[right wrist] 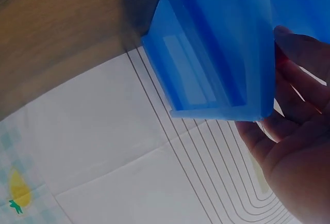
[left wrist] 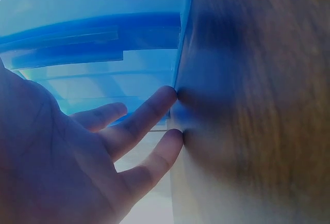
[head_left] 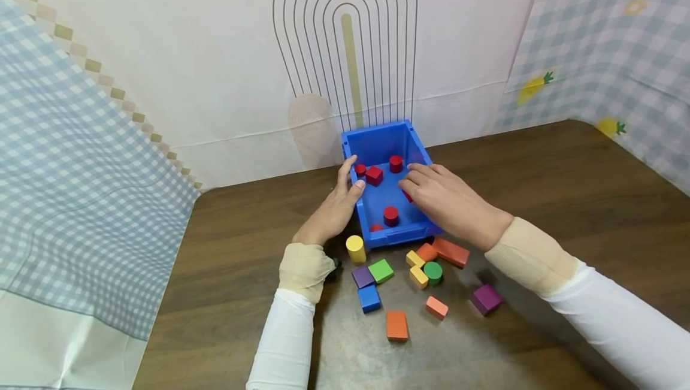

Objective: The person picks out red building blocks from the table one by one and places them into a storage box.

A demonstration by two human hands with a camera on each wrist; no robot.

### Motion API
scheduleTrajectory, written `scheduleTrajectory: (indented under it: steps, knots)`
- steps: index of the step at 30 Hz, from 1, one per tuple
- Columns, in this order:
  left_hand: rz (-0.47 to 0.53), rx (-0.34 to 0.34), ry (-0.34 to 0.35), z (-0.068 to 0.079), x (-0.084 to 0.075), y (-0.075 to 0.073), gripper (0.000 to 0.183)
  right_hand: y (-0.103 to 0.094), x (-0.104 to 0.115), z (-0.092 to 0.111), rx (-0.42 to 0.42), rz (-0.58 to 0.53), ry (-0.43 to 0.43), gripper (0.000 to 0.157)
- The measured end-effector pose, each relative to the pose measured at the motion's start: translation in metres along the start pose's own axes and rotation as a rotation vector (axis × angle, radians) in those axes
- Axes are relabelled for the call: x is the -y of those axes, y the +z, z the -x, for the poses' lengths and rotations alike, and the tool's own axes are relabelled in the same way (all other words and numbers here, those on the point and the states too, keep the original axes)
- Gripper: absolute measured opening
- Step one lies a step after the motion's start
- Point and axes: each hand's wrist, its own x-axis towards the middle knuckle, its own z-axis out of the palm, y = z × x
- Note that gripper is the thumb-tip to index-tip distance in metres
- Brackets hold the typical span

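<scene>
A blue bin (head_left: pixel 401 237) holds several red blocks, among them a red cube (head_left: pixel 374 175) and a red cylinder (head_left: pixel 390 216). Over the bin's right side, my right hand (head_left: pixel 444 198) pinches a red block (head_left: pixel 406 196), mostly hidden by the fingers. That block shows as a sliver of red beside the thumb in the right wrist view. My left hand (head_left: pixel 335 207) rests along the bin's left wall, thumb at the rim. In the left wrist view its fingers (left wrist: pixel 147 115) extend straight beside the bin, tips at the wooden table.
In front of the bin lie loose blocks: a yellow cylinder (head_left: pixel 356 250), a light green block (head_left: pixel 381 271), a blue block (head_left: pixel 369 298), a green cylinder (head_left: pixel 433 273), an orange block (head_left: pixel 396 325) and a purple cube (head_left: pixel 487 299). A patterned cloth (head_left: pixel 232 66) hangs behind the table.
</scene>
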Motion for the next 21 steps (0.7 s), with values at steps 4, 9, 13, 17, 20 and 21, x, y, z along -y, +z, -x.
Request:
scheduleTrajectory:
  steps: [4,9,13,17,20,21]
  knots:
    - [0.002,-0.002,-0.01,0.0,0.0,0.0,0.082,0.004,0.0,-0.005,0.021,0.028,0.003,0.05]
    - [0.007,-0.011,-0.011,0.0,0.0,-0.001,0.079,0.009,0.0,-0.014,0.058,0.057,0.026,0.053]
    - [0.017,0.002,-0.014,0.001,0.0,0.0,0.07,0.014,0.001,-0.02,0.058,0.063,0.023,0.04]
    - [0.014,0.001,-0.017,0.001,0.001,0.002,0.067,0.019,0.0,-0.022,0.065,0.07,0.018,0.032]
    - [0.009,-0.011,-0.017,0.001,0.001,0.002,0.071,0.022,0.0,-0.025,0.08,0.094,0.017,0.027]
    - [0.007,-0.014,-0.014,0.0,0.0,0.002,0.073,0.023,0.0,-0.025,0.089,0.104,0.018,0.027]
